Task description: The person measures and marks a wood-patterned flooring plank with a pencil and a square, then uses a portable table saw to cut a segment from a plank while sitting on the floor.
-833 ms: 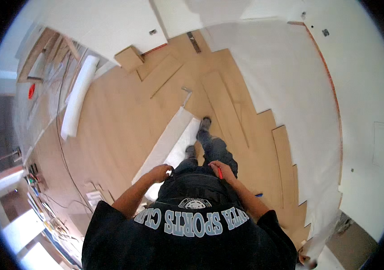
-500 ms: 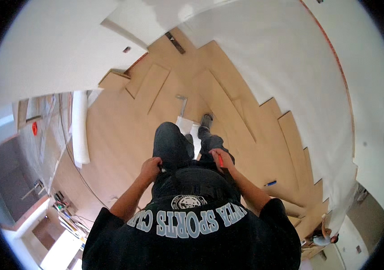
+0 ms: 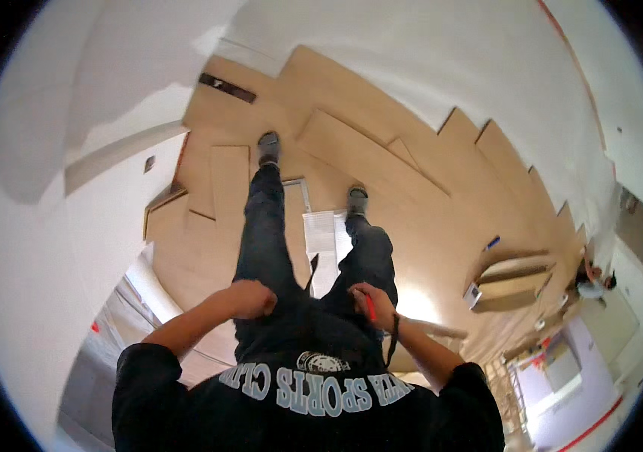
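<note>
Laminate plank floor (image 3: pixel 382 188), its stepped far edge meeting white underlay (image 3: pixel 442 60), with the person's dark trousers (image 3: pixel 269 241) running down its middle. Left hand (image 3: pixel 252 298), closed in a fist, gripping the trouser waistband at the left hip. Right hand (image 3: pixel 370 305), fingers curled, pinching a red pencil (image 3: pixel 370 307) against the right hip.

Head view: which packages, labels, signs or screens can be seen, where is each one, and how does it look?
Long cardboard box: on the wooden floor at right, tan, flat, with a white end label.
Shirt print: on the person's black shirt at the bottom, pale lettering around a round emblem.
No screens visible.
</note>
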Tool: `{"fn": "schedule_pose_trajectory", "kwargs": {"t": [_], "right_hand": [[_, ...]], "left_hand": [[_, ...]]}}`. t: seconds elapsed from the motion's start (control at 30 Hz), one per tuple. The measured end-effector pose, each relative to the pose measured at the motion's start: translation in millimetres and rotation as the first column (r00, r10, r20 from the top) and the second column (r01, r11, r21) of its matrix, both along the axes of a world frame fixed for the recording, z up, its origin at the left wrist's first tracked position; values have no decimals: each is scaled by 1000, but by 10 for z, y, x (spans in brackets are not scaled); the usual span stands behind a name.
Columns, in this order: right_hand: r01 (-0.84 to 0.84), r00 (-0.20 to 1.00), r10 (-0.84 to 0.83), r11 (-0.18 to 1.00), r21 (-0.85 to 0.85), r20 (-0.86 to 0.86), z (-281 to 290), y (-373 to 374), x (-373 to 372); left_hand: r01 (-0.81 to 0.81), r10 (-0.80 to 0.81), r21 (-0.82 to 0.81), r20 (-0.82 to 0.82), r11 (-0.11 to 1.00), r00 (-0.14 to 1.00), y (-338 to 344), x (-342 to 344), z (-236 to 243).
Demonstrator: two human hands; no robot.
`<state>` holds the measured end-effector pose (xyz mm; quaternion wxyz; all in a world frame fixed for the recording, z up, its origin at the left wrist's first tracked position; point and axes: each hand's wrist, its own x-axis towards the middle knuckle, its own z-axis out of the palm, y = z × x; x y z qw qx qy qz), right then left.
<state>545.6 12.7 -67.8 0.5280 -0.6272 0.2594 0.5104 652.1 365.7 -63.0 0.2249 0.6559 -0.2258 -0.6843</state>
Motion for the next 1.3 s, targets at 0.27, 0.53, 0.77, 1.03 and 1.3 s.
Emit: {"fn": "schedule_pose_trajectory", "kwargs": {"t": [0.27,0.53,0.77,1.03,1.3], "right_hand": [[-612,625,706,708,-353,333,-3279,1048,2021],[-541,0,878,403,-739,478,-7034,1855,2937],[-437,-182,794,463,-771,581,-7816,1391,2814],[-586,-353,936,-221,-779,-1,-7786,-352,2775],[-203,777,457,832,-515,432,-7894,-1050,2342]], "left_hand": [[-264,348,-226,578,938,738,1041,1102,-2153],[-101,612,-634,676,767,410,1751,1230,-3072],[-69,717,-719,695,692,-58,1726,622,-3342],[-298,829,-944,50,-143,-557,1886,-41,-4094],[-988,485,150,862,28,144,3156,-1402,-7692]]}}
